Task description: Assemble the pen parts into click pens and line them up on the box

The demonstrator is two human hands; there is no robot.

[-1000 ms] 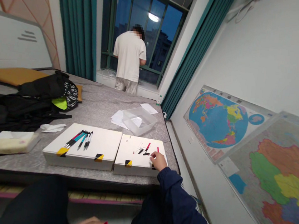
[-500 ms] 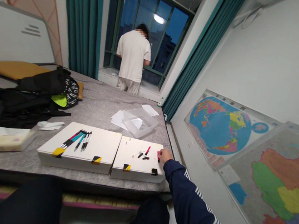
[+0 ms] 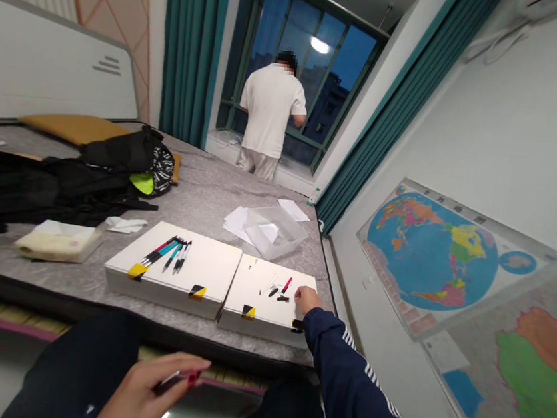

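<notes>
My left hand (image 3: 150, 389) is low in front of the bed, above my legs, its thumb and fingers pinched on a small red-ended pen part (image 3: 192, 379). The rest of that part is mostly hidden by the fingers. At the right end of the right white box (image 3: 257, 304), my right hand (image 3: 307, 299) rests with its fingers closed together; whatever is in them is hidden. Left of it on the lid lie a red pen barrel (image 3: 286, 284), several small black parts (image 3: 283, 298) and thin white sticks (image 3: 266, 284). Several assembled pens (image 3: 171, 252) lie in a row on the left white box (image 3: 163, 295).
Behind the boxes are a clear plastic bin (image 3: 282, 243) and white papers (image 3: 235, 223). A tissue pack (image 3: 57, 241) and black bags (image 3: 60, 184) lie at left. A person (image 3: 270, 114) stands by the window, facing away. Maps (image 3: 430, 246) hang on the right wall.
My left hand has risen into view with the red-ended part. My right hand stays at the box's right end, and the red and black piece beside it no longer shows. The view has shifted left.
</notes>
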